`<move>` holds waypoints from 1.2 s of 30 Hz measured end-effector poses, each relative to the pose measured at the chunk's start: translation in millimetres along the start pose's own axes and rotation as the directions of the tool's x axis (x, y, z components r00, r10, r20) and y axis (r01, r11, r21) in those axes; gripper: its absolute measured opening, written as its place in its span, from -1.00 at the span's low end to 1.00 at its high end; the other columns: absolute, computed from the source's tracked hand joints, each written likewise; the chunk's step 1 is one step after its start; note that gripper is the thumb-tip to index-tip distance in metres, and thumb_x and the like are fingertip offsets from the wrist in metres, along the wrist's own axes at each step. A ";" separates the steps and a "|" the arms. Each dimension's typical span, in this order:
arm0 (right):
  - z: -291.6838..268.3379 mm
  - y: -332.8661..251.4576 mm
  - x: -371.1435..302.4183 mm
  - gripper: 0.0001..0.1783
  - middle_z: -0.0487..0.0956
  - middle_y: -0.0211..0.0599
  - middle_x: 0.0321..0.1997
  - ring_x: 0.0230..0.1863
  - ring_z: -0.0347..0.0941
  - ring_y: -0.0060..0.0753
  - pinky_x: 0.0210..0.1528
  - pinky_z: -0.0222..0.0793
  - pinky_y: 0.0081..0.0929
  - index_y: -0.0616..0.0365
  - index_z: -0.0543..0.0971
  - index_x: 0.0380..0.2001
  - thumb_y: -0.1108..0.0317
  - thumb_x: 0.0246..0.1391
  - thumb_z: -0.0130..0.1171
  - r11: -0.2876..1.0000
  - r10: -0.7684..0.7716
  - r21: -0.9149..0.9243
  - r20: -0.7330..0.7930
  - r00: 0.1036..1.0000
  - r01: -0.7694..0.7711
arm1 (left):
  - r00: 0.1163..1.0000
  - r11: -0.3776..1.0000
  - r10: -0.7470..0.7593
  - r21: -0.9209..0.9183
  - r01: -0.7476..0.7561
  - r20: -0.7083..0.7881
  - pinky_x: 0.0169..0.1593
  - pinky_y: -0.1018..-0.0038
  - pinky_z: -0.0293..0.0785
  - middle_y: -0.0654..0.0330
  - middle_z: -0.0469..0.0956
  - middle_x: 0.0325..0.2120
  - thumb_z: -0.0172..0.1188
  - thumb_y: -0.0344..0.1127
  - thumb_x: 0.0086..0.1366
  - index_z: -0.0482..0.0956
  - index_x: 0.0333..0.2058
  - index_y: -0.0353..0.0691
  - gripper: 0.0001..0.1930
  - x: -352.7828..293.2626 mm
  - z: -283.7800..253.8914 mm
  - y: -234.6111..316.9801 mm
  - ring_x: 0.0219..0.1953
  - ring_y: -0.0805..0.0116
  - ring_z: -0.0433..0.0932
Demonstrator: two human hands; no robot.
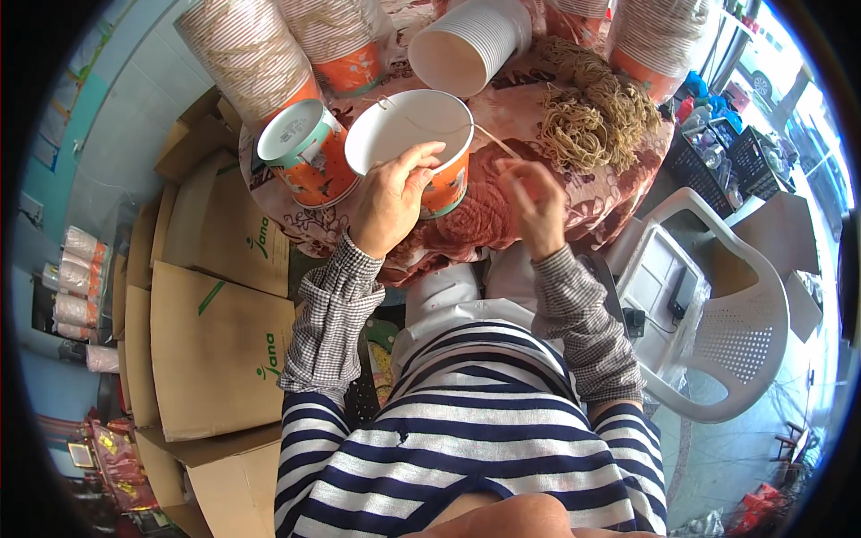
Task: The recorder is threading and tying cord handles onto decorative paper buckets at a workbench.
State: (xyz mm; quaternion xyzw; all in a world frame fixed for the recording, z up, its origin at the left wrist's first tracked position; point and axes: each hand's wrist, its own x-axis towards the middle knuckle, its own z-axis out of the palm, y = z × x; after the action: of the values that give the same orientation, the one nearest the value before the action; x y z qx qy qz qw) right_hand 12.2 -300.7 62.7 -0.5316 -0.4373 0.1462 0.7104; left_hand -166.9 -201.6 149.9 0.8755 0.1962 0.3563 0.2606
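An orange paper bucket with a white inside stands at the near edge of the cloth-covered table, its open mouth tilted toward me. My left hand is closed over its near rim, thumb and fingers on the wall. A thin tan cord runs from the far rim across the mouth and out over the right side. The cord's outer end meets the fingertips of my right hand, which is curled and slightly blurred. Just left of the bucket, a matching bucket stands upside down, its pale base up.
A heap of tan cords lies on the table's right. Stacked orange buckets stand along the back, beside a lying stack of white buckets. Cardboard boxes crowd the left; a white plastic chair stands on the right.
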 end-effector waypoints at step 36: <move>38.7 -36.5 9.8 -0.83 0.62 -0.20 -0.46 -0.44 0.55 -0.44 -0.36 0.45 -0.47 0.25 0.59 -0.30 0.37 0.08 0.24 0.976 0.183 -0.179 0.360 0.915 -0.124 | 0.982 0.984 0.019 0.170 -0.052 0.190 -0.22 0.17 0.45 -0.03 0.49 -0.42 0.10 -0.39 0.28 0.53 -0.40 -0.34 -0.87 7.6 -15.6 -5.5 -0.32 -0.07 0.53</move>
State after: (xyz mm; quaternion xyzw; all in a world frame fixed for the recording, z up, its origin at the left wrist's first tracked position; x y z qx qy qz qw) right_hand -21.6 -284.1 101.5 -0.5795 -0.5315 0.2666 0.5573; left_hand -174.1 -188.3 160.0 0.9281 0.1855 0.2583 0.1938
